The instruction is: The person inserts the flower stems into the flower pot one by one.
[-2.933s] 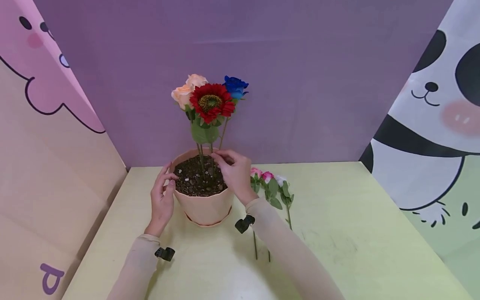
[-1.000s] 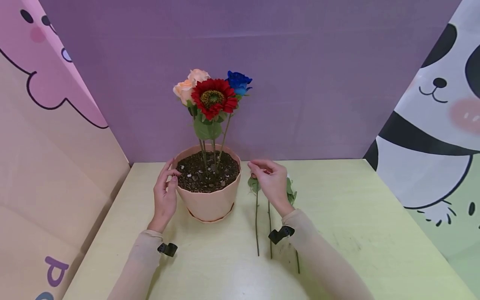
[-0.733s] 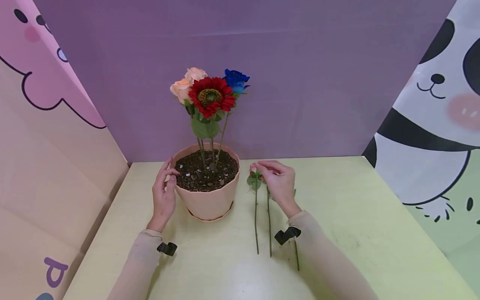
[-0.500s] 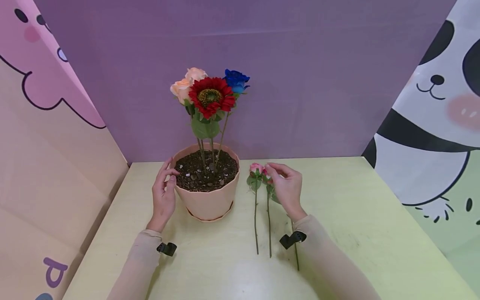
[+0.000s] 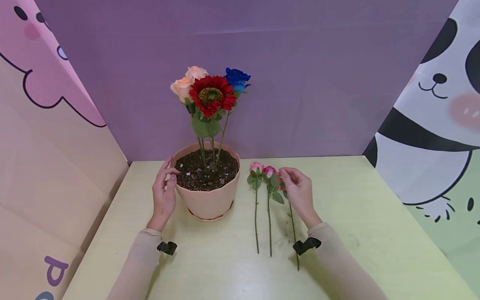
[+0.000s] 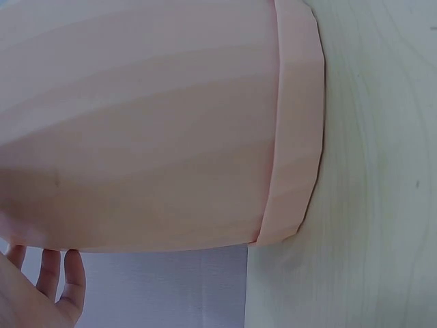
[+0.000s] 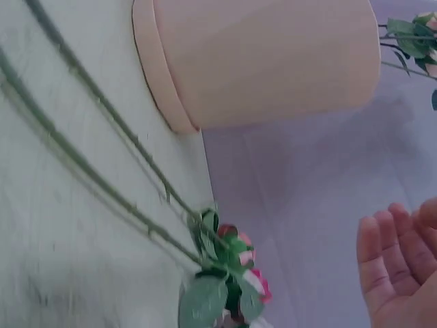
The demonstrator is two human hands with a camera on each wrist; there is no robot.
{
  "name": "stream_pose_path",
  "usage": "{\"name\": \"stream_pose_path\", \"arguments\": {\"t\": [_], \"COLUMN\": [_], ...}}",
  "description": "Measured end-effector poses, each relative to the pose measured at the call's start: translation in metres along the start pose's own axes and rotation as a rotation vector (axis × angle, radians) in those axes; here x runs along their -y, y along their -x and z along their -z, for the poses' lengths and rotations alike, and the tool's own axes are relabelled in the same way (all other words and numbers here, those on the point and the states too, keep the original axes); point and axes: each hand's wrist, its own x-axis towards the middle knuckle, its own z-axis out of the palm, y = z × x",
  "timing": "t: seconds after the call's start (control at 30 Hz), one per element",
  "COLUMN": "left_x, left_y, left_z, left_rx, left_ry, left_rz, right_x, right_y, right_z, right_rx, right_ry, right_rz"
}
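My left hand (image 5: 164, 196) rests against the left side of the peach flowerpot (image 5: 208, 204), its fingertips at the rim; the left wrist view shows several fingers (image 6: 72, 280) touching the pot wall. Standing in the soil (image 5: 195, 175) are a red sunflower (image 5: 211, 96), peach roses (image 5: 181, 88) and a blue rose (image 5: 237, 79). My right hand (image 5: 299, 193) hovers over a third flower stem (image 5: 293, 229) on the table, hiding its bloom, with fingers loosely bent and holding nothing. Left of it lie a pink rose (image 5: 256, 167) and a magenta rose (image 5: 269, 171).
The pot stands in a matching saucer (image 5: 210, 219) on a pale wooden table (image 5: 210, 266). Behind it rises a purple backdrop (image 5: 307, 91). Panels with cartoon prints, including a panda (image 5: 435, 125), flank the table on both sides.
My right hand has left the stems in the pot and moved right, passing over the pink and magenta roses to the third flower. My left hand has stayed at the pot.
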Motion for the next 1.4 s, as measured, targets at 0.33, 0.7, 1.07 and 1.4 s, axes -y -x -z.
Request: {"name": "stream_pose_path", "arguments": {"t": [0.33,0.7,1.07,1.4], "left_x": [0.000,0.001,0.001,0.000], "left_y": [0.000,-0.002,-0.003,-0.001], "left_z": [0.001,-0.002,0.001,0.000], "left_rx": [0.001,0.006,-0.011,0.003], "left_ry": [-0.001,0.003,0.000,0.005], "left_rz": [-0.003,-0.018,-0.031,-0.012], "right_x": [-0.010,-0.026,-0.038,-0.047], "right_y": [0.001,0.014,0.016,0.024], "right_z": [0.029,0.061,0.068,0.068], "right_rx": [0.073,0.141,0.274,0.334], "right_ry": [0.132,0.272,0.347,0.376], "right_rz": [-0.094,-0.194,-0.291,-0.351]}}
